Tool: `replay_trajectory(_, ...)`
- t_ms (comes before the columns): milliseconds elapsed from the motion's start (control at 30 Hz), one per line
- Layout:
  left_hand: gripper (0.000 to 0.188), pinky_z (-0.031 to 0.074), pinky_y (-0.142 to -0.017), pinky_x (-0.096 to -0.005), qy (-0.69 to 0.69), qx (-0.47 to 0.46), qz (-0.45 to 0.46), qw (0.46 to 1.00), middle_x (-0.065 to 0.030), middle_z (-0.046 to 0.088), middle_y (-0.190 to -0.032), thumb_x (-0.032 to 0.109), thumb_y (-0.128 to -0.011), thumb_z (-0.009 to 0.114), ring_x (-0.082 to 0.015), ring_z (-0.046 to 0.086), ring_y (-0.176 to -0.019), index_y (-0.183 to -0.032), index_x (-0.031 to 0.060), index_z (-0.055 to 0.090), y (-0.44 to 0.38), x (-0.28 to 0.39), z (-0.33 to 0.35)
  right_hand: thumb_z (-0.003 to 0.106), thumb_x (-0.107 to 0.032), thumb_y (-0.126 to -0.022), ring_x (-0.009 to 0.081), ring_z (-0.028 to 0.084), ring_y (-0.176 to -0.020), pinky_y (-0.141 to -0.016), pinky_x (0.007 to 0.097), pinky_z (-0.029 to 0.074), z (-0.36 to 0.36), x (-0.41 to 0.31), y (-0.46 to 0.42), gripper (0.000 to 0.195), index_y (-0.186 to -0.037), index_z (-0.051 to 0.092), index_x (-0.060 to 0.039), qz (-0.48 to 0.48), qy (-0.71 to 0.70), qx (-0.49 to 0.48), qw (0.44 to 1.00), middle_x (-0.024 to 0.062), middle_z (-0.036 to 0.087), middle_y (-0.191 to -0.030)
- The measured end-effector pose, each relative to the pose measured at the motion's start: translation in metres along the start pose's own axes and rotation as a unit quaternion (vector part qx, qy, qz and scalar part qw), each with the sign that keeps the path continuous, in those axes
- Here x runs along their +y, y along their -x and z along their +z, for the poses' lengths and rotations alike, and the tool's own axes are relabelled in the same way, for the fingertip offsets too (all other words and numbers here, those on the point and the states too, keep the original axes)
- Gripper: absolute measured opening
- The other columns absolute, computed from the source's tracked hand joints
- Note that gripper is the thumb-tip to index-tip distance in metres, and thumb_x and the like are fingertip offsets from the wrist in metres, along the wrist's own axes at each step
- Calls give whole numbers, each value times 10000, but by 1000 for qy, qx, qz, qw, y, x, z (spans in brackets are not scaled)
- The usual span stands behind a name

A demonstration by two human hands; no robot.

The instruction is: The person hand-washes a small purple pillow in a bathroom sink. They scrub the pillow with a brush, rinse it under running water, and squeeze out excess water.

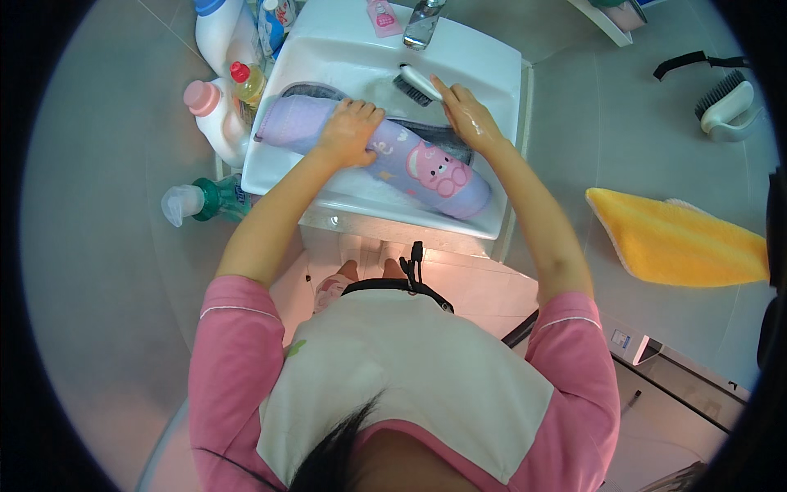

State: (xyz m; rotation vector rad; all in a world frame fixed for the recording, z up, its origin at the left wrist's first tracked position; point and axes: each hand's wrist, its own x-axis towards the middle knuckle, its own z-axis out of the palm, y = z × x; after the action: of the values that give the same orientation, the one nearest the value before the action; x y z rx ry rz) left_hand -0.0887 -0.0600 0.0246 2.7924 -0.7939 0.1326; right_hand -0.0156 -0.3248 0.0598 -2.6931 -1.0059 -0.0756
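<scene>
A folded lavender mat (393, 157) lies slantwise in a white washbasin (492, 67). It has a pink cartoon bear on its printed side, and its dark grey backing shows along the far edge. My left hand (350, 132) grips the fold near its middle, fingers over the top and thumb toward me. In my right hand (472, 120) is a scrub brush (419, 85) with a white handle and dark bristles, held just beyond the mat over the basin. The index finger stretches along the handle. Wet foam glistens on the back of that hand.
A chrome tap (424, 24) and a pink tube (384, 18) are at the basin's back. Left of it stand detergent bottles (221, 123) and a green pump bottle (218, 198). Along the right wall are a hanging brush (728, 104) and a yellow towel (676, 240).
</scene>
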Motion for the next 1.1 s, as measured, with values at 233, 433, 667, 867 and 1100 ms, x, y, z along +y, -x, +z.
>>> replay_trajectory(233,674,363,-1024,-446,-9,-25,-17,1000,-123,569,-1126,321,-628,739,-289,519,-1145,-1209,46,533,-1,2,2,548,-17,-840,324,601,-983,-763,419,530,-34,-11,-5,588,-1399,490,-191,-22,146,-2,989,125,589,-1018)
replay_trajectory(433,682,339,-1049,-456,-12,-26,-23,999,-137,563,-1152,387,-669,727,-295,510,-1157,-1218,33,530,1,3,2,559,-58,-870,299,629,-1013,-778,422,533,-35,-3,11,498,-1352,543,-181,55,110,-44,991,120,627,-1052)
replay_trajectory(667,832,309,-1078,-458,-4,6,-4,1000,-152,559,-1197,574,-663,711,-305,495,-1173,-1241,2,535,2,-3,9,630,-196,-903,205,619,-827,-722,359,492,-30,58,12,354,-1232,602,-69,142,-235,-113,955,131,682,-1014)
replay_trajectory(867,895,297,-1096,-475,12,-20,-16,1000,-181,552,-1223,625,-671,701,-330,483,-1207,-1265,-19,518,-4,-2,4,526,-316,-904,271,615,-903,-829,421,437,-39,113,-32,360,-1158,623,-80,191,-129,-112,967,160,684,-1022)
replay_trajectory(1100,964,295,-1093,-470,29,-18,-35,999,-178,573,-1206,750,-681,645,-324,485,-1203,-1249,-22,541,-13,-2,9,445,-387,-911,328,610,-1042,-994,532,342,-5,150,-68,453,-1283,547,-149,206,38,-61,976,163,664,-1062)
